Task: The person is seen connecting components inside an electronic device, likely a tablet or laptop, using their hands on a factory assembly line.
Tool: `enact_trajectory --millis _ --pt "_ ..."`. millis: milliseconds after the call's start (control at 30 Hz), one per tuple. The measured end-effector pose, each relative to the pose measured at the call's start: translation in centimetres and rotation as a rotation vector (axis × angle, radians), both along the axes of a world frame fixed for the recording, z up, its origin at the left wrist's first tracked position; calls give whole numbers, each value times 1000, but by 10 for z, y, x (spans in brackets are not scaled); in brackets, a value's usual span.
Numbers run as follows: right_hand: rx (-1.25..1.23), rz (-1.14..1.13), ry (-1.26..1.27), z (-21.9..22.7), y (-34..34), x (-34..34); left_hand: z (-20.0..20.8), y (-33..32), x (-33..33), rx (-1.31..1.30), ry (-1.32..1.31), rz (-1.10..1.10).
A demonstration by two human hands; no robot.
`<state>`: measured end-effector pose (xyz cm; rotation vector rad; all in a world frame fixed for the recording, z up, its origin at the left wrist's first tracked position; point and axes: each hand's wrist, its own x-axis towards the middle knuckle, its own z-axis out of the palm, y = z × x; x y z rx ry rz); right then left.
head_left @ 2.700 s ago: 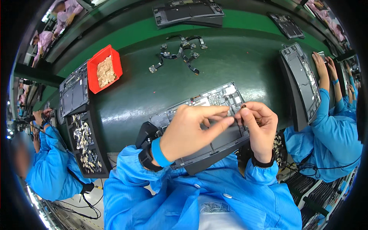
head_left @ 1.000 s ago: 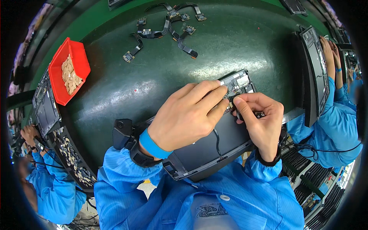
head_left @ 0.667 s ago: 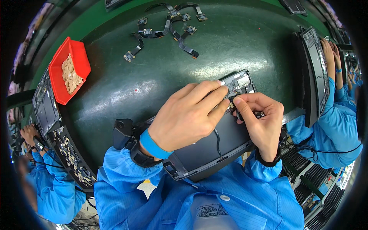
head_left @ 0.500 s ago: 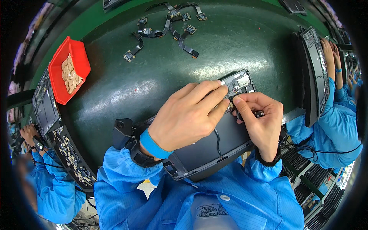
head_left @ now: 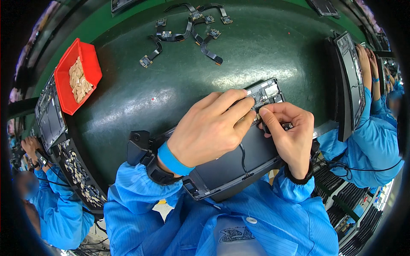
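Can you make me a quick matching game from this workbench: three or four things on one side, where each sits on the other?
Things:
1. red bin
2. small boards with flat cables
3. open black device
4. left hand

Places:
A. far middle of the green table
B. under both hands, at the near edge
C. far left of the table
D. resting on the device, fingertips meeting the right hand

Pairs: 1-C, 2-A, 3-B, 4-D

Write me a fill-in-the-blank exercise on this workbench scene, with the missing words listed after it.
1. The bin holding pale small parts at the upper left is coloured ____.
2. The left hand and right hand meet over an opened black ____.
3. The loose ribbon cables lie on the dark ____ table.

Missing words: red; laptop; green
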<state>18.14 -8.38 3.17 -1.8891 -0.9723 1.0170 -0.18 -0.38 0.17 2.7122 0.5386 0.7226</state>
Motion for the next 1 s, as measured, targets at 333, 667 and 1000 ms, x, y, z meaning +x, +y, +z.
enact_trajectory --millis 333,667,1000 --pt "-2 30 1 2 2 2 3 0 3 -58 15 13" --pt "-59 -22 -78 26 -8 25 12 -8 7 -94 112 39" --pt "107 22 140 0 -19 57 15 -28 50 -377 -189 -2"
